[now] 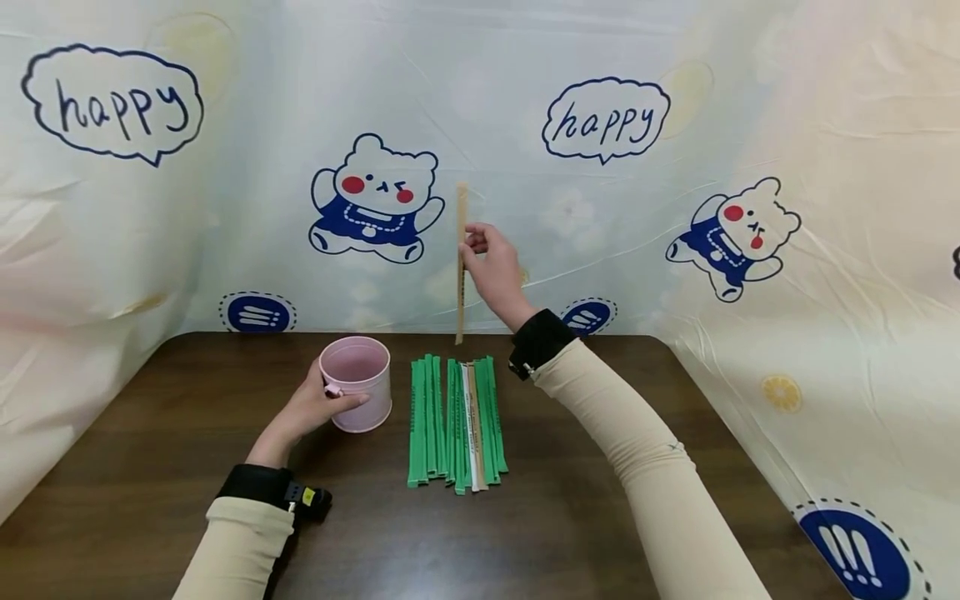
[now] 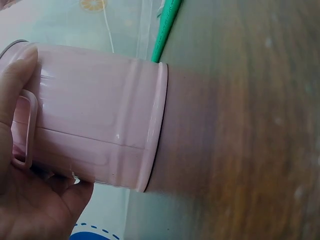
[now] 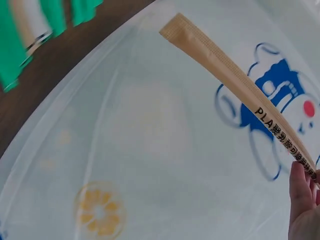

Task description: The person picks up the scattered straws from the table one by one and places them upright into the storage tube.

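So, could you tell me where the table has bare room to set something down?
Bare table lies left of the cup, right of the straws and along the near edge. It is crowded between cup and straws.

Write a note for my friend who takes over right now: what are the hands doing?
Left hand holds the pink cup upright on the table. Right hand pinches one tan wrapped straw upright in the air, behind the pile. Green, white and tan wrapped straws lie in a row right of the cup. The cup looks empty; the whole row remains on the table.
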`<action>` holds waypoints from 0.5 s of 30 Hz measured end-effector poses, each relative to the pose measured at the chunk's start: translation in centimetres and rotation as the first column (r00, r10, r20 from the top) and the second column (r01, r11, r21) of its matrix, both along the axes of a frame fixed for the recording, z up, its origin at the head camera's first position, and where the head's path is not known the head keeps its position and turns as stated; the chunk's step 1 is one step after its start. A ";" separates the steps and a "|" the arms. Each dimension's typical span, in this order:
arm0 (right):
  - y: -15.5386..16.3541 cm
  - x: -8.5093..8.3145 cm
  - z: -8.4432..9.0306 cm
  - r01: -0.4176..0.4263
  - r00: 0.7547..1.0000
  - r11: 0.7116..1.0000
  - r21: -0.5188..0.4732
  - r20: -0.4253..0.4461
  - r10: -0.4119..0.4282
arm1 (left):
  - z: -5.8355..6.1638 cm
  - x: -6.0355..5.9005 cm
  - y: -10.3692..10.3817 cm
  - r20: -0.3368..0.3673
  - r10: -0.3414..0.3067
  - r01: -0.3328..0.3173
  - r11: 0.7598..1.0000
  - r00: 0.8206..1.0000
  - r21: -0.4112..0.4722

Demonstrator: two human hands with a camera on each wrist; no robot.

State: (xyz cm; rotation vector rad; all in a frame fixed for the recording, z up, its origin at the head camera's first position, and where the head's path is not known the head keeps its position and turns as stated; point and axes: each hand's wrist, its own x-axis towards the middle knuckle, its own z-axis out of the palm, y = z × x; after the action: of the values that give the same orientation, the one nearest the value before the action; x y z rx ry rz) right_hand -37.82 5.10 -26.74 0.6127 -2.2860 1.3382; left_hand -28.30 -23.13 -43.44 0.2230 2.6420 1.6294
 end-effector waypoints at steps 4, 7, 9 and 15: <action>-2.5 0.5 0.2 -0.042 0.999 0.998 -0.053 -0.019 0.041 | -0.2 0.0 0.0 0.003 0.000 0.000 1.000 1.000 -0.009; -4.3 1.0 0.3 -0.085 0.996 0.993 -0.077 -0.014 0.084 | -0.3 0.0 0.0 0.001 0.003 -0.003 1.000 1.000 -0.006; -5.5 1.3 0.3 -0.109 0.994 0.991 -0.082 -0.020 0.108 | -0.4 0.0 -0.1 0.000 0.004 -0.004 1.000 1.000 -0.007; -9.1 2.5 0.0 -0.164 0.986 0.983 -0.079 -0.042 0.161 | -0.1 0.0 -0.3 -0.015 -0.004 0.004 1.000 1.000 0.016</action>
State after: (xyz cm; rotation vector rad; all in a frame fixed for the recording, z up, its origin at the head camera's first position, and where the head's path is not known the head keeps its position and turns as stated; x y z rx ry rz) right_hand -35.33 -3.99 -26.73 0.8040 -2.1795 1.4763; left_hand -28.34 -23.40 -43.55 0.2416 2.6388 1.6551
